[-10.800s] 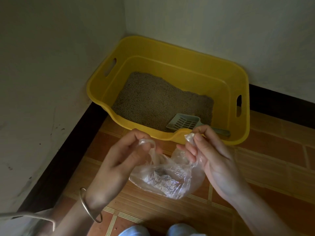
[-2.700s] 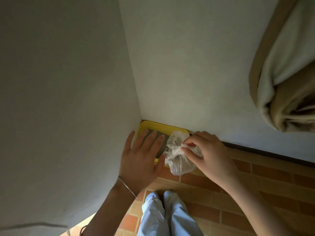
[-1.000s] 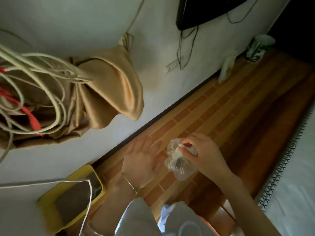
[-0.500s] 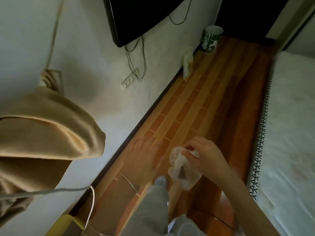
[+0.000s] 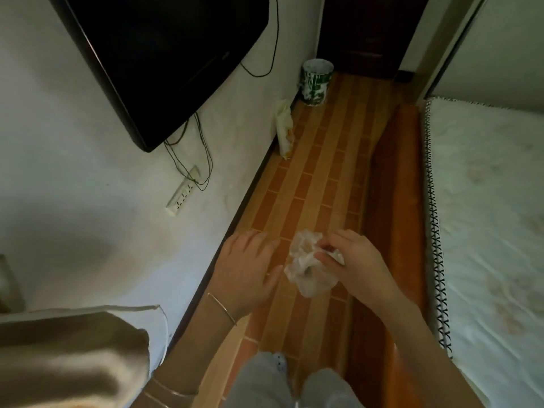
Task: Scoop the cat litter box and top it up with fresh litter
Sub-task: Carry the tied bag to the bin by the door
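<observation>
A person is standing over a brick-patterned floor, the right hand pinching the gathered neck of a crumpled clear plastic bag between thumb and curled fingers, something small and dark showing through the film. The bag is hanging above the near middle of the floor, between the wall's dark skirting and the bed along the right edge. The left hand, a thin bracelet on its wrist, is hovering just beside the bag with fingers straight and spread, holding nothing. A green-and-white container is standing at the floor's far end by the wall, a pale packet leaning nearer. A black television is hanging above a power strip.
</observation>
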